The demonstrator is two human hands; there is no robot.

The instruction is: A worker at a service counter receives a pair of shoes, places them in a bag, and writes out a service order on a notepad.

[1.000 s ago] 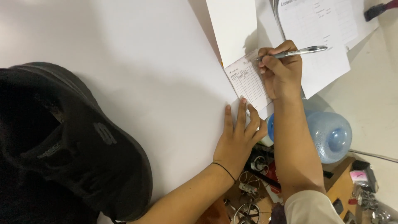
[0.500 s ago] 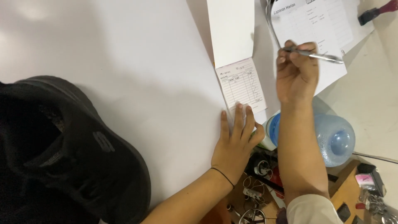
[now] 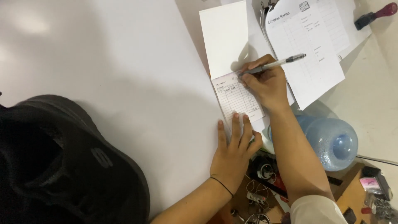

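Here the right hand (image 3: 267, 85) grips a pen (image 3: 273, 65), tip on the slip (image 3: 238, 99); left hand (image 3: 234, 153), fingers flat, empty, pins its near edge. Slack pressure could let the slip skid, smearing the line.

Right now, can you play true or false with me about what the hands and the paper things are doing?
1. The right hand holds a pen. True.
2. The pen tip is on the big printed sheet. False: it touches the small lined receipt pad.
3. The left hand lies flat, fingers on the pad's lower edge. True.
4. The left hand holds the black cap. False: the black cap lies apart on the white table, untouched.
5. A blue water jug sits below the table edge. True.
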